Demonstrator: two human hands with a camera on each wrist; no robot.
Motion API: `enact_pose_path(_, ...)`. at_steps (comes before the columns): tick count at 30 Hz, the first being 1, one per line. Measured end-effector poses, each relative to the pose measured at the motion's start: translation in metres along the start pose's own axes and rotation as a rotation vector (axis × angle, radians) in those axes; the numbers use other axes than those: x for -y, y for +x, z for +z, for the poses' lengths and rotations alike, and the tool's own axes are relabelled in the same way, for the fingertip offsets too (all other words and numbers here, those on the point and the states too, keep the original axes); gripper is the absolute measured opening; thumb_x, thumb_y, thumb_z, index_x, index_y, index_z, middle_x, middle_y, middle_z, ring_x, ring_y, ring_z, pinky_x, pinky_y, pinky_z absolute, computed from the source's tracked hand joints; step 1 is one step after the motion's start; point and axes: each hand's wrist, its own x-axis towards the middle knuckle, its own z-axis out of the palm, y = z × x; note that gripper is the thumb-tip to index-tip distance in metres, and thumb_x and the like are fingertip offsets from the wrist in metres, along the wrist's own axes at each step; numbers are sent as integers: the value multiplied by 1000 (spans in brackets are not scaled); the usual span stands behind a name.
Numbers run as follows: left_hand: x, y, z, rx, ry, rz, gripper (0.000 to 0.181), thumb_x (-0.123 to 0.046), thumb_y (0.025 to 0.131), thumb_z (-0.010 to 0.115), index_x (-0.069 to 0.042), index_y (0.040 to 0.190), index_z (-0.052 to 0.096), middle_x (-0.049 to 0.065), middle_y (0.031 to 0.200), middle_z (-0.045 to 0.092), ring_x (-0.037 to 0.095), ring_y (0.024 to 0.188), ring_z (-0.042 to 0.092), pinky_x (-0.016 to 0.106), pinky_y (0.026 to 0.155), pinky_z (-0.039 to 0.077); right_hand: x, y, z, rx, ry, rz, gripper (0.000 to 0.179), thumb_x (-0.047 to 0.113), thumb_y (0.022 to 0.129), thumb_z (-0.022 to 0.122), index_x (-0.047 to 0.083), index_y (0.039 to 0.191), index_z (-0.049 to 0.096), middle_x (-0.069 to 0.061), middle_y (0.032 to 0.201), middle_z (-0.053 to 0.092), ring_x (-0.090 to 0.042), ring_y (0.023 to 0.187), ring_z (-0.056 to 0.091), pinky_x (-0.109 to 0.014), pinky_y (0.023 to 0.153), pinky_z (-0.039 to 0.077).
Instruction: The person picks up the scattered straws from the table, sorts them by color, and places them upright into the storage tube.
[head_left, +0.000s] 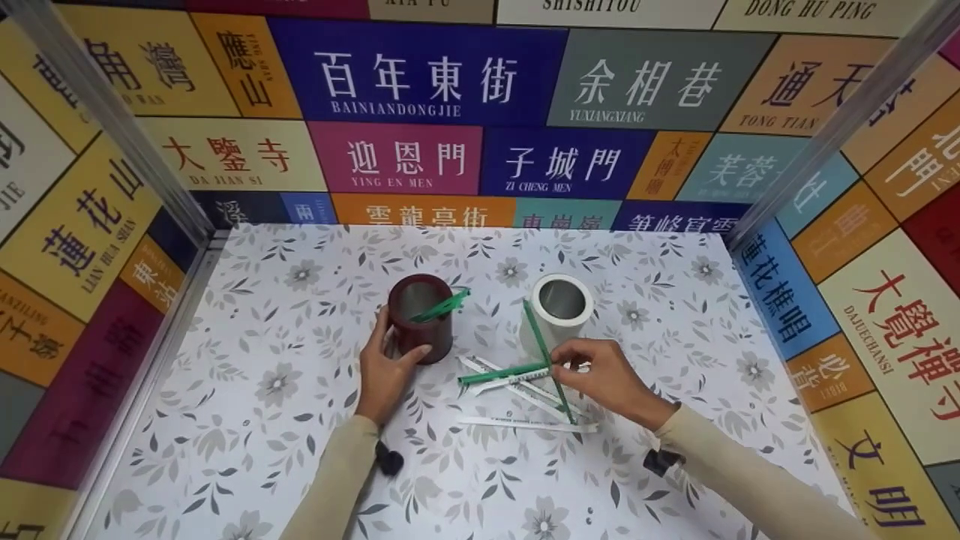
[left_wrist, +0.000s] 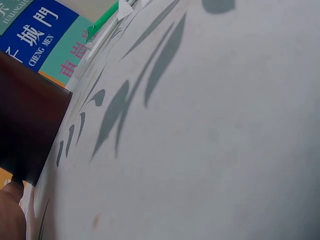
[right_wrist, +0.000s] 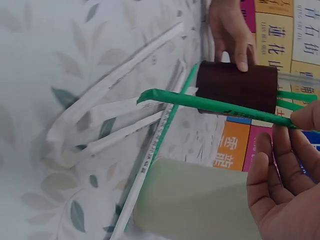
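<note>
My left hand (head_left: 385,377) holds a dark red cup (head_left: 433,343) on the cloth, thumb and fingers around its side. Green wrapped straws (head_left: 448,305) lean in the cup and stick out over its rim. My right hand (head_left: 600,373) pinches a slim green wrapped straw (right_wrist: 215,105) between thumb and fingertips, tilted over a small pile. In that pile lie another green straw (head_left: 491,374) and several white wrapped straws (head_left: 525,423). Just behind the right hand stands a white cup (head_left: 534,339), with no straws showing inside it.
A white cloth with grey leaves and flowers (head_left: 277,386) covers the table. Colourful panels with printed characters (head_left: 420,75) wall it in at the back and both sides. Metal posts (head_left: 832,112) rise at the back corners.
</note>
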Motion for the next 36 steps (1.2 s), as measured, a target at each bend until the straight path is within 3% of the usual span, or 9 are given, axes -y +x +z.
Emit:
enact_pose_path(8, 1, 1, 1, 9, -6, 1, 106, -26, 90, 95, -23, 176, 31, 0, 178, 35, 25, 163, 34, 37, 131, 35, 13, 25, -6, -101, 161, 46, 7, 2, 101, 79, 3, 108, 81, -12, 100, 79, -20, 93, 74, -26, 84, 60)
enact_pose_path(18, 3, 2, 0, -7, -1, 0, 109, -23, 88, 97, -11, 175, 31, 3, 178, 35, 31, 161, 38, 43, 131, 35, 23, 59, -4, -134, 203, 50, 7, 1, 99, 80, 0, 106, 80, -14, 100, 79, -21, 92, 74, -26, 85, 62)
enact_pose_path(28, 1, 3, -2, -5, 1, 0, 108, -24, 90, 95, -17, 176, 30, 4, 178, 34, 30, 162, 37, 41, 131, 35, 32, 111, 7, -176, 212, 34, 8, 4, 98, 82, 0, 105, 82, -12, 100, 79, -19, 90, 74, -26, 82, 62)
enact_pose_path(36, 2, 1, -1, 6, 10, 29, 107, -31, 90, 95, -23, 176, 31, -1, 176, 37, 21, 162, 37, 37, 131, 34, 33, 134, 18, -207, 208, 14, 10, 8, 99, 82, 2, 107, 83, -11, 101, 79, -27, 93, 73, -28, 83, 60)
